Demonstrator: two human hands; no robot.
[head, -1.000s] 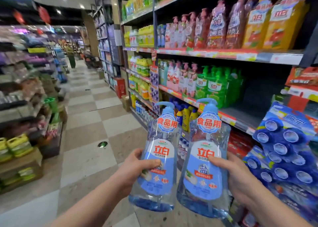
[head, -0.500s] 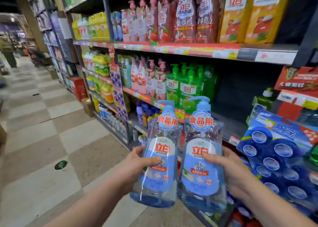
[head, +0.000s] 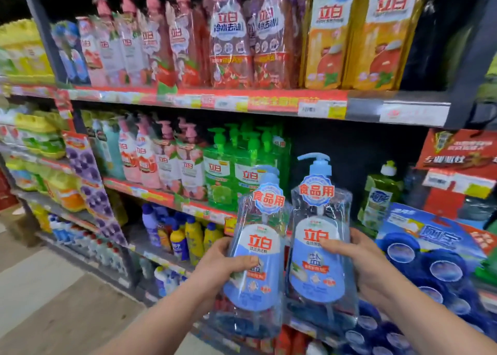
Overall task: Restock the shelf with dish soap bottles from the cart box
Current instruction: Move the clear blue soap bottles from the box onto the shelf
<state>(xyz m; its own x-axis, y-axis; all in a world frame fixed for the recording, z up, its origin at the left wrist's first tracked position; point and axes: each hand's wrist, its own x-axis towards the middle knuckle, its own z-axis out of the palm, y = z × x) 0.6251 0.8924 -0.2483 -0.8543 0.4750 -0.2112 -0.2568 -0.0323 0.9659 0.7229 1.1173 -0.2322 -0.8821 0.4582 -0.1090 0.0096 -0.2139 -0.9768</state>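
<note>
Left grip (head: 224, 264) clamps the left bottle (head: 254, 290), right grip (head: 361, 266) the right bottle (head: 316, 279); bottle backs hidden

Supermarket aisle: price-tagged shelves (head: 242, 103) of detergent bottles (head: 231, 45).

Blue toilet-block packs (head: 430, 260) far right, red promo sign (head: 457, 150) above them. Purple hanging packs (head: 91, 190) left. Tiled floor (head: 53, 314) below.

Head view, forward-down, close before shelf (head: 215, 102).
</note>
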